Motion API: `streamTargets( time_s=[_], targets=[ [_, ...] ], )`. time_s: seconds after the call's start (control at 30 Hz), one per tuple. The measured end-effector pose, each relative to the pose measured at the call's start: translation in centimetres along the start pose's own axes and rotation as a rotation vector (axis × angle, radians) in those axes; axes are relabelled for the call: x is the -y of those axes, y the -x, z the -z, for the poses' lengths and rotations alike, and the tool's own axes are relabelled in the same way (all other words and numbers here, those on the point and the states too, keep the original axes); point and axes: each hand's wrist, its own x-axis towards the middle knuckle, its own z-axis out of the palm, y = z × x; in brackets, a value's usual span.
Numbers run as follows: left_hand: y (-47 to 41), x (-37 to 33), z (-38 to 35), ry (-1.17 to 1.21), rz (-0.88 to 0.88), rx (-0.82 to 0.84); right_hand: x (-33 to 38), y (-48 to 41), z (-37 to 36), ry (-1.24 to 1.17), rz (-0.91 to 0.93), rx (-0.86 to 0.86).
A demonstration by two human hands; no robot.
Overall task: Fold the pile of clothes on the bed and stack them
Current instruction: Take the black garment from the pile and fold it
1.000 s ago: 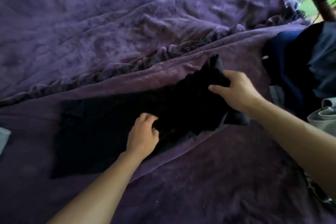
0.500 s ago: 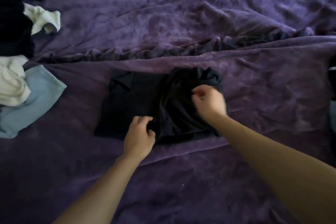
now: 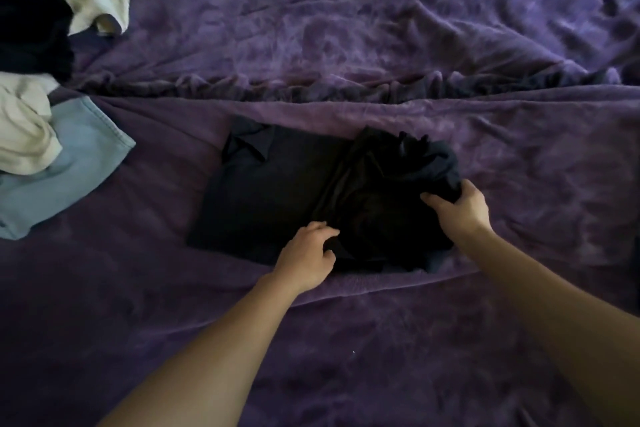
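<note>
A dark collared shirt (image 3: 277, 194) lies partly folded on the purple bedspread (image 3: 381, 28), its collar at the upper left. The shirt's right half is bunched up in loose folds. My left hand (image 3: 306, 255) grips the cloth at the shirt's near edge, fingers curled into it. My right hand (image 3: 457, 208) holds the bunched cloth at the shirt's right end. At the left edge lies the pile of clothes: a light blue garment (image 3: 62, 170), white garments (image 3: 24, 128) and a dark garment (image 3: 31, 10).
A ruffled seam (image 3: 311, 87) of the bedspread runs across the bed behind the shirt. Wrinkled purple cover stretches to the right and toward me.
The view swung left, so the pile at the left came into sight. My right hand brought the shirt's right end over onto the body, then shifted back right to the bunched edge. My left hand kept its grip.
</note>
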Motion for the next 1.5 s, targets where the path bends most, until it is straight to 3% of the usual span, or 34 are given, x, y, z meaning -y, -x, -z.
streamTargets(
  time_s=[0.1, 0.2, 0.37, 0.43, 0.5, 0.63, 0.73, 0.8, 0.9, 1.0, 1.13, 1.33, 1.5],
  targets=[
    [1.6, 1.4, 1.9, 0.222, 0.075, -0.222, 3.9, 3.9, 0.0, 0.074, 0.114, -0.045],
    [3.8, 4.3, 4.8, 0.269, 0.195, -0.330, 9.5, 7.5, -2.4, 0.084, 0.220, 0.010],
    [7.4, 10.7, 9.4, 0.270, 0.324, -0.436, 17.1, 11.9, -12.9, 0.177, 0.342, 0.295],
    [8.1, 12.8, 10.8, 0.250, 0.344, -0.421, 17.8, 12.9, -17.0, 0.155, 0.284, 0.466],
    [8.2, 14.2, 11.9, 0.260, 0.349, -0.421, 17.0, 13.5, -19.1, 0.196, 0.290, 0.520],
    [6.4, 14.2, 13.4, 0.244, 0.214, -0.468, 12.5, 13.0, -17.4, 0.311, 0.544, 0.184],
    [3.6, 12.2, 13.6, 0.083, 0.051, -0.522, 9.4, 10.8, -15.0, 0.467, 0.518, -0.014],
    [1.4, 10.9, 13.1, -0.140, -0.033, -0.534, 8.3, 9.6, -15.0, 0.550, 0.437, -0.029],
    [-2.8, 10.8, 11.7, -0.417, -0.125, -0.477, 6.7, 8.7, -17.5, 0.635, 0.456, -0.043],
    [-6.9, 12.8, 11.0, -0.490, -0.031, -0.420, 4.4, 8.4, -20.8, 0.665, 0.446, -0.022],
    [-8.7, 13.7, 10.0, -0.604, -0.050, -0.443, 3.3, 7.8, -22.3, 0.655, 0.421, -0.088],
    [-4.3, 12.1, 9.4, -0.320, -0.090, -0.581, 4.8, 9.1, -21.4, 0.421, 0.206, -0.057],
    [-0.6, 10.4, 8.2, 0.036, 0.019, -0.490, 4.9, 12.4, -18.8, 0.348, 0.184, 0.022]
  ],
)
